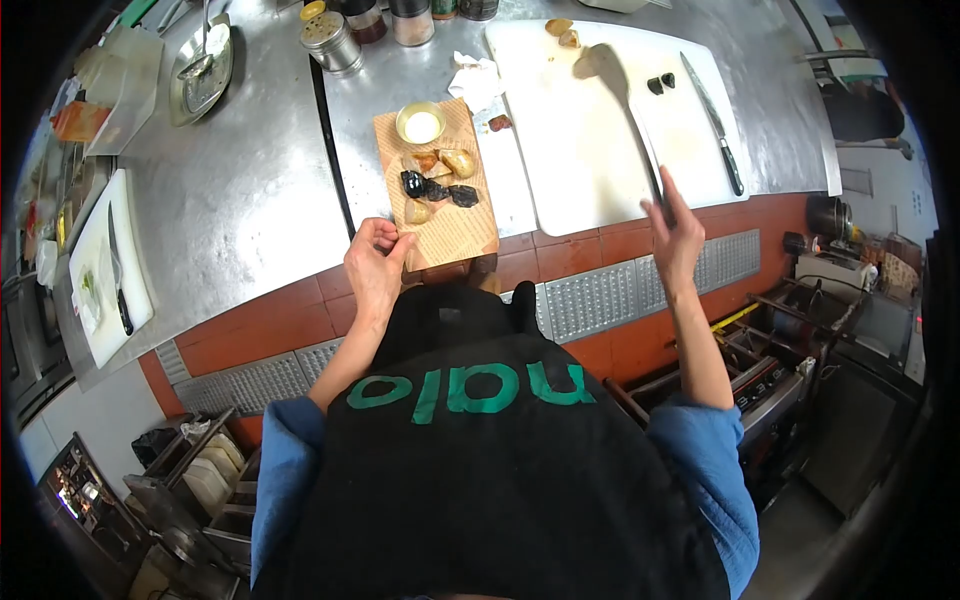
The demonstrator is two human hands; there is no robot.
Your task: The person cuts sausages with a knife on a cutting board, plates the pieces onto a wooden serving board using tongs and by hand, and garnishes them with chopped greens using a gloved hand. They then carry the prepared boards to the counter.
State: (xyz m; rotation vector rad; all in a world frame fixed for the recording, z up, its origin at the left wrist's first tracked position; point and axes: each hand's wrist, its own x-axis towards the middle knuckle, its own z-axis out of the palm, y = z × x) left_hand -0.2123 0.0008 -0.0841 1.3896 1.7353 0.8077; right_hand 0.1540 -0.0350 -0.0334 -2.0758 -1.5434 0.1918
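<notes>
My left hand (pixel 376 262) pinches the near left corner of a small serving board (pixel 465 235) covered with printed brown paper. On it are a small bowl (pixel 421 123) of white sauce, browned potato-like pieces (pixel 457 163) and glossy black pieces (pixel 462 196). My right hand (pixel 678 235) has its thumb and fingers around the dark handle end of a long spoon (pixel 628 98). The spoon's wide head rests over a white cutting board (pixel 570 190). Two small black pieces (pixel 661 84) and a black-handled knife (pixel 712 120) lie to its right.
Brownish pieces (pixel 562 32) sit at the cutting board's far edge, beside a crumpled white paper (pixel 475 82). Shaker jars (pixel 331 42) line the back. Leftward are a metal dish (pixel 203 85) with a spoon and another cutting board (pixel 100 310) with a knife.
</notes>
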